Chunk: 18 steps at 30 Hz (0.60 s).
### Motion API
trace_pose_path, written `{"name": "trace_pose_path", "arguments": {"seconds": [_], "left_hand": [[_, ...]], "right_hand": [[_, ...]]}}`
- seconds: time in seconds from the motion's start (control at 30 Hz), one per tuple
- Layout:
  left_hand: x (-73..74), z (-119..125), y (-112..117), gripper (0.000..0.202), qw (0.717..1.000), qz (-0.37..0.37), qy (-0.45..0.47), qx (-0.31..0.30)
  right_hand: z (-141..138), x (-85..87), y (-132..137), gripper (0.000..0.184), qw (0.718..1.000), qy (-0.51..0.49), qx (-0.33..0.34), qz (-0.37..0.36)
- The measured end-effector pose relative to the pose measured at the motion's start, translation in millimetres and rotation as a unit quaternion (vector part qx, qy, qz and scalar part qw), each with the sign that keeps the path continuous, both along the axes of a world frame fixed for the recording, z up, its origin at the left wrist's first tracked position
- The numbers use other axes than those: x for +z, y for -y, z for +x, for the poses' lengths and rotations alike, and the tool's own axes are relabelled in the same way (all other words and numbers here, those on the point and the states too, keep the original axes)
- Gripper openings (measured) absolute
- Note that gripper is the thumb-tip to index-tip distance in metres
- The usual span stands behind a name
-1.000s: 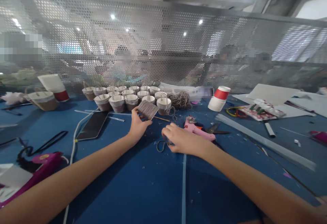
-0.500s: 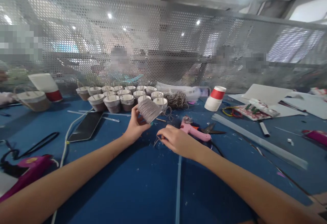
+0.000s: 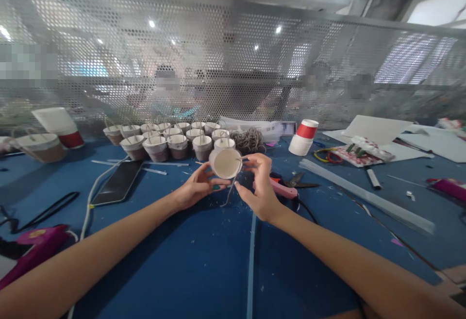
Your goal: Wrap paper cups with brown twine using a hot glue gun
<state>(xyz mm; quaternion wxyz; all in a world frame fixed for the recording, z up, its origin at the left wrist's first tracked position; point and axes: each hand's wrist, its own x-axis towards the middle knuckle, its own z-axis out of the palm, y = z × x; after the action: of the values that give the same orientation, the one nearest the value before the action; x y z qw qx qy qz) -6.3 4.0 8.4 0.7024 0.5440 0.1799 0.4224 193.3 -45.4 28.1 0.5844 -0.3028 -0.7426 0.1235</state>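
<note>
A paper cup wrapped in grey-brown cord is tipped so that its pale open mouth faces me. My left hand holds it from the left, fingers curled behind and below its side. On the right, my right hand has fingers at the rim and its thumb near the lower edge, closed about the cup's right side. A loose end of cord dangles below the rim, close to the right thumb. Behind the right hand lies a pink glue gun, partly hidden, with dark-bladed scissors alongside.
Several corded cups with handles stand in rows at the back, beside a heap of cord. Stacked red and white cups are farther right. A black phone lies left; clear glue sticks lie right. A perforated screen borders the table.
The cup has turned from its corded side to show its open mouth. My right hand has risen from the cord below to the cup's right side.
</note>
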Motion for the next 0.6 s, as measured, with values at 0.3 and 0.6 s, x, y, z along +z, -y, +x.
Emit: {"name": "trace_pose_path", "arguments": {"seconds": [0.3,0.6], "left_hand": [[-4.5,-8,-5,0.052,0.993,-0.04,0.018,-0.111],[-7.7,-10,-9,0.06,0.987,-0.097,0.056,-0.112]], "right_hand": [[-4,1.5,5,0.05,0.987,0.04,0.154,-0.013],[-4,7.7,13,0.022,0.995,-0.05,0.087,0.0]]}}
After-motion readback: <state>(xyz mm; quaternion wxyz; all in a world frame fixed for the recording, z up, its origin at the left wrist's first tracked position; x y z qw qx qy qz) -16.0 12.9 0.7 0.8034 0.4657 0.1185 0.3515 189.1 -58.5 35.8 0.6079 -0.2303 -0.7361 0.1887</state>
